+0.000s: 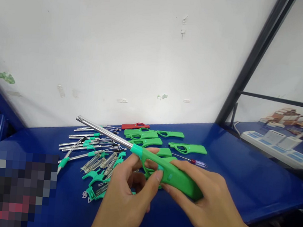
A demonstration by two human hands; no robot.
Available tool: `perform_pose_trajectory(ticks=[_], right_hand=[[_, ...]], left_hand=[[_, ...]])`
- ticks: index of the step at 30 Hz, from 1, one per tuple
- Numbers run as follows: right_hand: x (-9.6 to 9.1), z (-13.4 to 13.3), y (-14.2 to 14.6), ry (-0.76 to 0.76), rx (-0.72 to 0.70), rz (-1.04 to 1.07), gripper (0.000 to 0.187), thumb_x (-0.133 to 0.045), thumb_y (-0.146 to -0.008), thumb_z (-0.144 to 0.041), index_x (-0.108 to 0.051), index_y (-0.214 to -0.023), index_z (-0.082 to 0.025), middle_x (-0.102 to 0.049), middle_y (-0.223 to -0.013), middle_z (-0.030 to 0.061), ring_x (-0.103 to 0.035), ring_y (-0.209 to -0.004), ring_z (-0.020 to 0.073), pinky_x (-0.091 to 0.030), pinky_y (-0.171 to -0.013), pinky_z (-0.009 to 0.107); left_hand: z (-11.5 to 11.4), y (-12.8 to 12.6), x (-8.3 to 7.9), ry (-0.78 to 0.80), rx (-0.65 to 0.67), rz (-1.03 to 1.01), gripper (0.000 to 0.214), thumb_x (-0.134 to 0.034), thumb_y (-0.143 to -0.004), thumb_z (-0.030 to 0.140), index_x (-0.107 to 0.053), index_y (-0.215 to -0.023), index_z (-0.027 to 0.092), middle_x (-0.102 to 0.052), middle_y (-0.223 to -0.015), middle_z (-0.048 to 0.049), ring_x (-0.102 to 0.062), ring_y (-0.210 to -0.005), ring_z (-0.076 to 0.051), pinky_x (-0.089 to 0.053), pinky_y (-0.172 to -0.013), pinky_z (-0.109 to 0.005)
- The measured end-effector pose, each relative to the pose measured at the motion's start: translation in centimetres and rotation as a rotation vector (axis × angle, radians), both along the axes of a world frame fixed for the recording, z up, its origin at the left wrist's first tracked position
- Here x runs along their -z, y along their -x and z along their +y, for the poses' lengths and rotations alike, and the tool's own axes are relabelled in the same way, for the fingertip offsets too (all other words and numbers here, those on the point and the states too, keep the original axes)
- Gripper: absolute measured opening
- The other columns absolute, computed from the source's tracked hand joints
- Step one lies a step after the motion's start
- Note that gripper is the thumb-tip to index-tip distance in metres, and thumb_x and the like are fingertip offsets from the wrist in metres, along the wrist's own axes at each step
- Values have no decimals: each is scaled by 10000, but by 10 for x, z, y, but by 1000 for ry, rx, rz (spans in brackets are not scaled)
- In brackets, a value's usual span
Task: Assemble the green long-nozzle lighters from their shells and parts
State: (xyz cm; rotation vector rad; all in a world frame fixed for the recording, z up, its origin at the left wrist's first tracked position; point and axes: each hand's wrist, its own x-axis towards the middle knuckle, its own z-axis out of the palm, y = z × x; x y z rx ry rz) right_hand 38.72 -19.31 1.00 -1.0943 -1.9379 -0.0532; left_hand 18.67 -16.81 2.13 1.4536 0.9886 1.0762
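One blue table (241, 169), one long green lighter (168, 168) held above it by a left hand (124, 197) and a right hand (211, 190)

The table fills most of the lower view. Beyond the dark frame on the right lies a white power strip (259, 140), well apart from the hands.

Next in size comes the lighter, above the middle of the table, its metal tube (105, 133) slanting up toward the far left and its handle (188, 183) running back to the right. It should feel light, with a stiff plastic shell, smooth enough to slip a little. The tube looks rigid but is probably the poorer hold, since levering on it might strain the teal collar (137, 150). The broad rear of the handle seems best.

The right thumb and fingers pinch that rear part; the left hand curls around the front, thumb pressed at what looks like the trigger (160, 167).

Smaller again are green housings (196, 149), one red housing (131, 127), loose metal tubes (81, 136) and a screwdriver (199, 163).

Least of all are clear plastic pieces (95, 163) and loose teal parts (96, 177), heaped beside the left hand; they look thin and could crack if squeezed.
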Motion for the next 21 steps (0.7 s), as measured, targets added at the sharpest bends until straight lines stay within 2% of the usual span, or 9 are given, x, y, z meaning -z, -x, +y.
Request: perform_pose_trajectory(ticks=[4,9,12,14,16,18,20,21], right_hand=[[-1,1,1,64,-21,3,227,-718,-1040,-308,-638,-1245,-367,-829,-954,-119,-792,-710,99,-554,-637,186],[-2,1,1,105,-27,3,233,-706,-1045,-300,-631,-1249,-385,-829,-966,-131,-786,-709,97,-541,-633,198],[-2,-1,0,108,-29,-13,261,-674,-1060,-292,-617,-1298,-383,-842,-1032,-110,-809,-774,110,-559,-656,191],[-3,0,-4,99,21,-20,297,-654,-1070,-311,-598,-1354,-374,-850,-1087,-89,-820,-808,122,-574,-679,196],[-4,3,-15,69,149,6,310,-668,-1063,-394,-602,-1364,-359,-850,-1081,-72,-811,-781,137,-577,-679,216],[-6,11,-36,36,364,55,363,-689,-1027,-552,-639,-1319,-341,-845,-1049,-43,-800,-784,175,-574,-679,254],[-7,23,-66,27,647,66,513,-635,-972,-736,-674,-1281,-327,-837,-1100,11,-802,-958,259,-581,-759,317],[-6,29,-84,49,730,63,549,-624,-965,-752,-687,-1280,-307,-829,-1143,51,-789,-1022,303,-577,-804,361]], left_hand=[[-4,-3,-4,15,-3,1,500,-729,-987,480,-669,-1416,232,-747,-1064,-29,-541,-519,-51,-488,-490,-199],[-9,-6,-10,33,-80,-22,412,-760,-940,459,-735,-1288,241,-750,-1053,-14,-515,-519,-41,-447,-496,-194],[-6,-4,-7,11,-34,9,416,-741,-965,474,-726,-1305,234,-749,-1002,-17,-528,-514,-55,-453,-501,-207],[-3,-2,-3,-19,-4,55,434,-698,-1004,511,-722,-1329,223,-739,-931,-17,-540,-504,-71,-461,-506,-223],[-2,0,-1,-38,9,87,453,-650,-1033,548,-731,-1338,222,-741,-925,-26,-549,-494,-78,-466,-505,-239],[-3,1,-3,-38,-3,88,450,-618,-1047,563,-751,-1327,237,-758,-975,-36,-554,-498,-77,-473,-517,-251],[-6,0,-8,-37,-26,81,421,-611,-1048,561,-785,-1272,251,-770,-981,-29,-549,-510,-74,-479,-544,-258],[-7,0,-11,-38,-38,81,403,-611,-1046,556,-801,-1237,256,-773,-964,-22,-545,-518,-75,-480,-557,-261]])
